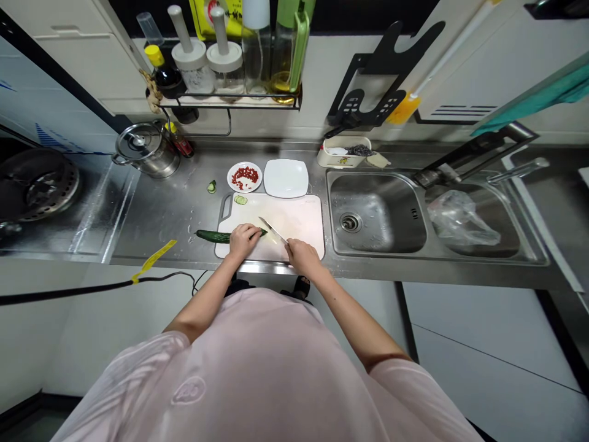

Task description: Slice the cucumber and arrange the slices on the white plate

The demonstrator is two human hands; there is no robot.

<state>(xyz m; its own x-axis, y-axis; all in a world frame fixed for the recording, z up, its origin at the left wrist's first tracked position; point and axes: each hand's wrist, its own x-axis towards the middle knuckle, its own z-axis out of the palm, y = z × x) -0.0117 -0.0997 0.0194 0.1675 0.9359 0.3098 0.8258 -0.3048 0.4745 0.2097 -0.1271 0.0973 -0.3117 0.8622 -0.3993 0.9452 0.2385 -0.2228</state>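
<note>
A dark green cucumber point(212, 236) lies across the left part of the white cutting board point(301, 215), its far-left end past the board's edge. My left hand point(244, 240) is wrapped over it close to its right end. In my right hand point(302, 256) is the handle of a knife point(272, 229), whose blade points up and left, just right of the cucumber's end. A few pale slivers lie near the blade. Thin cucumber slices point(240, 200) rest at the board's upper left. Behind the board stand a plate of chopped red pieces point(245, 177) and a white square plate point(286, 178).
A cucumber stub point(211, 186) lies on the steel counter. At the left are a lidded pot point(146, 149) and a wok point(37, 184). The sink point(377, 212) is to the right, with a plastic bag point(460, 218). A bottle rack point(230, 103) hangs above.
</note>
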